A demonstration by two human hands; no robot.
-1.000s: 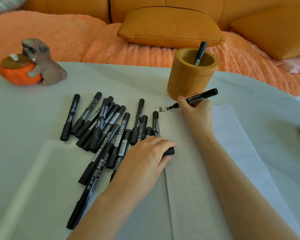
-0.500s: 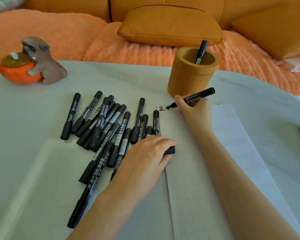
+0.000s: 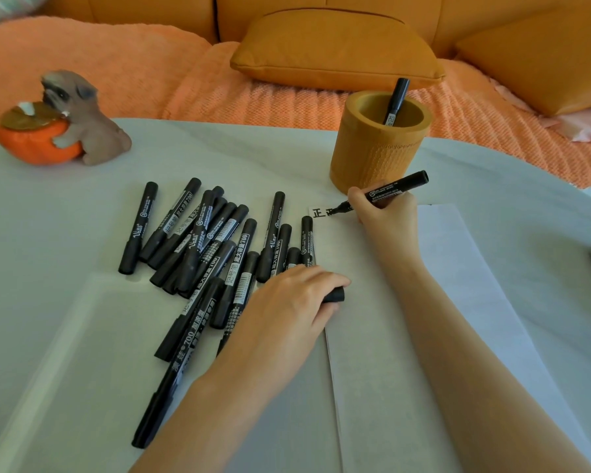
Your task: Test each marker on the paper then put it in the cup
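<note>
There is one view. It sits on the person's head and looks forward and down at the worktop (image 3: 65, 216). It is near: both arms come in from 6 o'clock, and some print on the markers (image 3: 219, 240) at 9 o'clock can be read. The left hand (image 3: 287, 302), curled on a cap (image 3: 335, 296), lies near the middle. The right hand (image 3: 388, 216), holding a marker (image 3: 389, 189), is at 1 o'clock. The wide lens bends the worktop's far edge. The sofa (image 3: 151, 8) fills 12 o'clock.

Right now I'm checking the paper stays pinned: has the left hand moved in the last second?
No. The left hand stays at the left edge of the paper, gripping a black cap, just as far below the cup.
</note>
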